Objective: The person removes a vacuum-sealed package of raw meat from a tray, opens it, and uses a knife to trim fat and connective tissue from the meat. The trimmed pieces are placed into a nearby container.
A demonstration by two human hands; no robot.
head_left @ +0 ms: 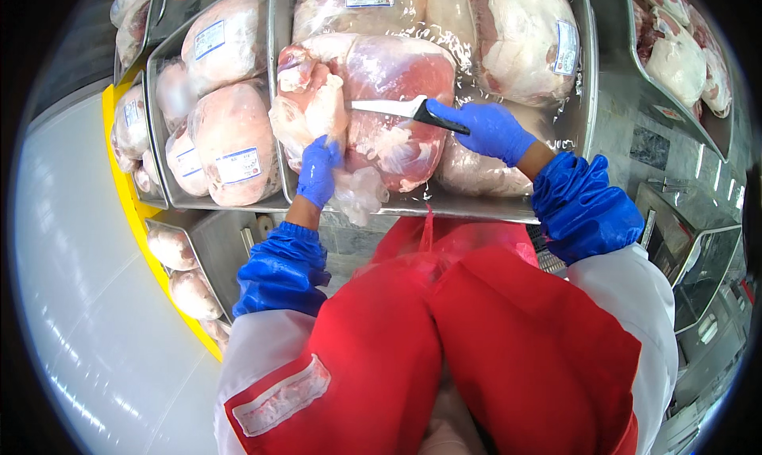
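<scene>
A large unwrapped cut of raw meat (401, 78) lies on top of wrapped cuts in the metal tub before me. Its left end is a paler, fatty piece (305, 109). My left hand (319, 173), in a blue glove, is closed on the lower part of that fatty piece. Beside its fingers hangs crumpled clear plastic (363, 194). Also gloved in blue, my right hand (494, 133) grips the black handle of a knife (385, 106). The blade points left over the meat, its tip at the fatty piece. Whether the tip touches it, I cannot tell.
Labelled, wrapped cuts (528, 46) fill the same metal tub (591, 74). Another tub of wrapped meat (234, 133) stands against its left side. Further cuts (679, 62) sit in a tub at far right. A yellow edge (131, 193) borders the pale floor at left.
</scene>
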